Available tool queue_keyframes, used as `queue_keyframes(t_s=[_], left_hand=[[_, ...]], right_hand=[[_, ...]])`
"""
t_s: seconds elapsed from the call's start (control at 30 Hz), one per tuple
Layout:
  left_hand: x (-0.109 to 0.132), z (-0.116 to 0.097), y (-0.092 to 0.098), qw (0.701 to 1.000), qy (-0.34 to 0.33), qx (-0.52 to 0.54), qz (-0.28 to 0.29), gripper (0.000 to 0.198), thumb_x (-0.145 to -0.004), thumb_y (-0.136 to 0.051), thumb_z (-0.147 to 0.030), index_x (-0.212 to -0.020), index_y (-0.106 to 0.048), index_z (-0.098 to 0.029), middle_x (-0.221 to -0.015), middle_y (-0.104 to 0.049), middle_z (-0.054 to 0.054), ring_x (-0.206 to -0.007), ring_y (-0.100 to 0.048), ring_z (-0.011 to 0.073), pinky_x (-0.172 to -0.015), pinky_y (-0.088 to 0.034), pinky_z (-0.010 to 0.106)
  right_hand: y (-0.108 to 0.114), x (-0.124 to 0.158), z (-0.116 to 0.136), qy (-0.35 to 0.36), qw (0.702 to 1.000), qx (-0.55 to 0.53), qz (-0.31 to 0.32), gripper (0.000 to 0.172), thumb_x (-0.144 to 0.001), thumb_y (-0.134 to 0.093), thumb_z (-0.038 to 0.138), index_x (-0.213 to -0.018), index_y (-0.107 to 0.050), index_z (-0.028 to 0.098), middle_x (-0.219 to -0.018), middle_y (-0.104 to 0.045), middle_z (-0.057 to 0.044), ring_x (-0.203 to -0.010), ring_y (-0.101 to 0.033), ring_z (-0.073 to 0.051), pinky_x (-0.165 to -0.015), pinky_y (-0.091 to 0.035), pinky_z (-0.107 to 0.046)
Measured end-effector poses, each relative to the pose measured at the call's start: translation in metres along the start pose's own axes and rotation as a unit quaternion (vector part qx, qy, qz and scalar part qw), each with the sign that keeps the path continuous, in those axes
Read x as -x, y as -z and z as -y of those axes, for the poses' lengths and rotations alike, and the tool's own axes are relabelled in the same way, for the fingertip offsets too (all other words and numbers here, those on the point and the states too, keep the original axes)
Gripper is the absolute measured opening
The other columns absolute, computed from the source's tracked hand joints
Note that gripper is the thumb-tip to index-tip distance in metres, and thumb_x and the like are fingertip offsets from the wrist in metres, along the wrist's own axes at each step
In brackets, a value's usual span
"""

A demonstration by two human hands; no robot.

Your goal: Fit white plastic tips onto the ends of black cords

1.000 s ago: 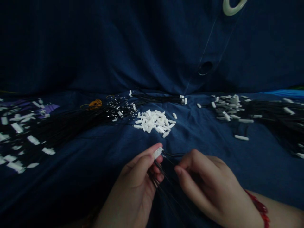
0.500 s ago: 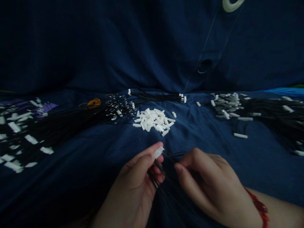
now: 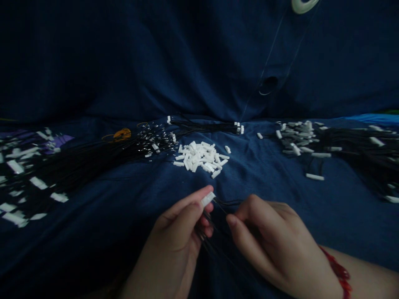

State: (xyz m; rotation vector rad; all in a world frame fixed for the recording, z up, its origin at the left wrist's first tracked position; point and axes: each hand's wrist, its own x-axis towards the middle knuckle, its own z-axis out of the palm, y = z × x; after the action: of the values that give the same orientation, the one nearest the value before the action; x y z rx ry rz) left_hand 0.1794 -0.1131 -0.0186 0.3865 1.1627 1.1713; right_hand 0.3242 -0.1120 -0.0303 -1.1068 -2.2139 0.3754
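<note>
Between the thumb and fingers of my left hand (image 3: pixel 182 232) sits a white plastic connector housing (image 3: pixel 208 199), with dark wires hanging below it from the same hand. My right hand (image 3: pixel 274 241) is closed in a pinch on a thin black wire (image 3: pixel 222 207) that runs to the right end of the housing. Further dark wires pass from the housing toward the right fingers. Whether the wire's tip is seated in the housing cannot be made out. A pile of loose white connector housings (image 3: pixel 202 157) lies just beyond both hands.
A thick black wire bundle (image 3: pixel 93 155) with white connectors lies on the left. Another wire bundle (image 3: pixel 352 143) spreads on the right, and a short wire bundle (image 3: pixel 205 126) lies behind the pile. An orange tie (image 3: pixel 122 134) rests on the left bundle. Dark blue cloth (image 3: pixel 255 174) lies beneath everything.
My right hand has shifted very slightly left, still pinching the wire. The left hand keeps its hold on the housing, and the view has moved a little.
</note>
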Motion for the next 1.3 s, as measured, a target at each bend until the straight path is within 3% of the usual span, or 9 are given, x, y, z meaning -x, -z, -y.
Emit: queue_keyframes(t_s=[0.17,0.3,0.6,0.77,0.87,0.97,1.03,1.13,1.3], left_hand=[[-0.002,0.003,0.006,0.996,-0.039,-0.081,0.005,0.017,-0.066,-0.062,-0.02,-0.08,-0.072,-0.022,-0.092,-0.068,0.005,-0.082,-0.06,0.0173,-0.068,-0.048,0.023],[-0.007,0.012,0.019,0.986,-0.067,-0.151,0.011,0.026,-0.07,-0.063,-0.027,-0.094,-0.07,-0.025,-0.101,-0.066,0.003,-0.093,-0.058,0.0173,-0.075,-0.048,0.022],[-0.009,0.013,0.023,0.979,-0.096,-0.176,0.044,0.029,-0.07,-0.062,-0.026,-0.098,-0.069,-0.02,-0.081,-0.068,0.005,-0.08,-0.059,0.0169,-0.074,-0.046,0.025],[-0.014,0.01,0.022,0.978,-0.081,-0.185,0.051,0.028,-0.072,-0.061,-0.029,-0.098,-0.068,-0.022,-0.081,-0.067,0.003,-0.08,-0.057,0.0153,-0.072,-0.044,0.023],[-0.019,0.003,0.016,0.98,-0.075,-0.176,0.056,0.026,-0.074,-0.058,-0.027,-0.098,-0.068,-0.022,-0.084,-0.066,0.002,-0.078,-0.054,0.0127,-0.071,-0.043,0.022],[-0.024,-0.008,0.01,0.986,-0.065,-0.149,0.048,0.026,-0.075,-0.056,-0.022,-0.097,-0.067,-0.02,-0.087,-0.066,0.002,-0.074,-0.052,0.0104,-0.068,-0.042,0.02],[-0.026,-0.013,0.008,0.988,-0.068,-0.136,0.037,0.026,-0.074,-0.055,-0.021,-0.097,-0.067,-0.02,-0.088,-0.065,0.002,-0.072,-0.051,0.0098,-0.066,-0.041,0.02],[-0.027,-0.017,0.009,0.988,-0.083,-0.124,0.046,0.026,-0.075,-0.056,-0.022,-0.098,-0.067,-0.02,-0.089,-0.065,0.003,-0.073,-0.05,0.0104,-0.068,-0.04,0.021],[-0.026,-0.017,0.011,0.987,-0.083,-0.119,0.064,0.027,-0.076,-0.057,-0.025,-0.101,-0.066,-0.019,-0.091,-0.064,0.004,-0.076,-0.05,0.0117,-0.069,-0.04,0.023]], right_hand=[[-0.002,-0.001,0.004,-0.013,1.0,0.003,0.001,0.014,-0.085,-0.043,0.014,-0.072,-0.044,0.017,-0.058,-0.05,0.003,-0.049,-0.048,-0.008,-0.049,-0.031,-0.022],[-0.003,-0.002,0.004,-0.025,0.999,0.014,0.02,0.013,-0.086,-0.041,0.017,-0.075,-0.048,0.015,-0.06,-0.05,0.001,-0.049,-0.047,-0.01,-0.049,-0.031,-0.023],[-0.006,-0.003,0.0,-0.027,0.999,-0.009,0.03,0.015,-0.087,-0.039,0.014,-0.076,-0.049,0.015,-0.064,-0.051,-0.001,-0.055,-0.046,-0.011,-0.054,-0.032,-0.024],[-0.005,-0.007,-0.005,-0.03,0.999,-0.014,0.031,0.015,-0.087,-0.04,0.015,-0.076,-0.05,0.015,-0.063,-0.051,0.0,-0.055,-0.047,-0.011,-0.053,-0.033,-0.024],[0.003,-0.009,-0.004,-0.049,0.998,0.001,0.048,0.008,-0.086,-0.043,0.017,-0.087,-0.051,0.015,-0.073,-0.056,-0.001,-0.064,-0.053,-0.011,-0.058,-0.039,-0.023],[0.011,-0.003,0.004,0.012,0.997,0.076,-0.007,0.012,-0.082,-0.047,0.015,-0.093,-0.052,0.015,-0.082,-0.058,-0.004,-0.075,-0.054,-0.015,-0.068,-0.041,-0.027],[0.012,0.004,0.01,0.054,0.991,0.121,-0.025,0.01,-0.08,-0.046,0.013,-0.083,-0.054,0.016,-0.074,-0.057,-0.004,-0.069,-0.054,-0.017,-0.064,-0.041,-0.029],[0.008,0.013,0.016,0.012,0.992,0.105,0.069,0.01,-0.076,-0.046,0.014,-0.072,-0.054,0.019,-0.062,-0.056,-0.001,-0.053,-0.052,-0.015,-0.049,-0.037,-0.027],[0.011,0.004,0.016,-0.162,0.963,-0.05,0.212,0.013,-0.072,-0.045,0.013,-0.069,-0.055,0.02,-0.061,-0.058,0.002,-0.052,-0.053,-0.011,-0.046,-0.032,-0.021]])
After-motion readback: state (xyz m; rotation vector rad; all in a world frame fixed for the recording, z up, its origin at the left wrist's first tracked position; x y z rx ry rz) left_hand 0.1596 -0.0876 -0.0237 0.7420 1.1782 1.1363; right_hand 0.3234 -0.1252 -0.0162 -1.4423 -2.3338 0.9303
